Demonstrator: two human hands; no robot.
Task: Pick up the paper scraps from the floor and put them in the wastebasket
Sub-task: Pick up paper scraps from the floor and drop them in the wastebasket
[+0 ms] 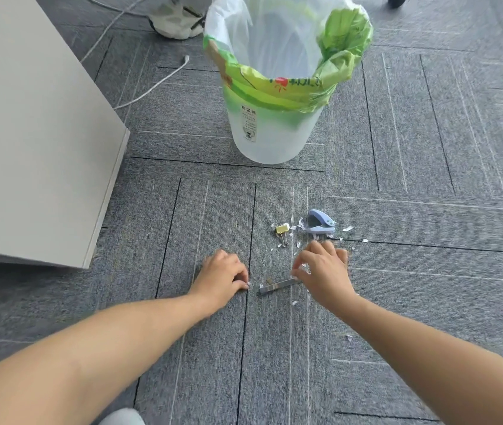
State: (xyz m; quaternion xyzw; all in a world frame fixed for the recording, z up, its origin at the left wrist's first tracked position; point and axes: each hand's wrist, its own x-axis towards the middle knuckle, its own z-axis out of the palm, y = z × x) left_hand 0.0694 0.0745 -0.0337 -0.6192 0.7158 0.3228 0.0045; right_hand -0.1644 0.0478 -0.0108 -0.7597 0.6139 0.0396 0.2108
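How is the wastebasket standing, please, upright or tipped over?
Upright: the wastebasket stands on its base on the carpet, open mouth facing up.

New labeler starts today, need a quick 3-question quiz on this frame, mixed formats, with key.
1. True or false: the wastebasket lies tipped on its side.
2. Pick one. Apart from the paper scraps, what lies closest to the blue hole punch?
A. a white cable
B. a yellow binder clip
C. a shoe
3. Short answer: which is nearer the hole punch, the left hand or the right hand?

Key
1. False: it stands upright on the carpet, with a liner bag folded over its rim.
2. B
3. The right hand
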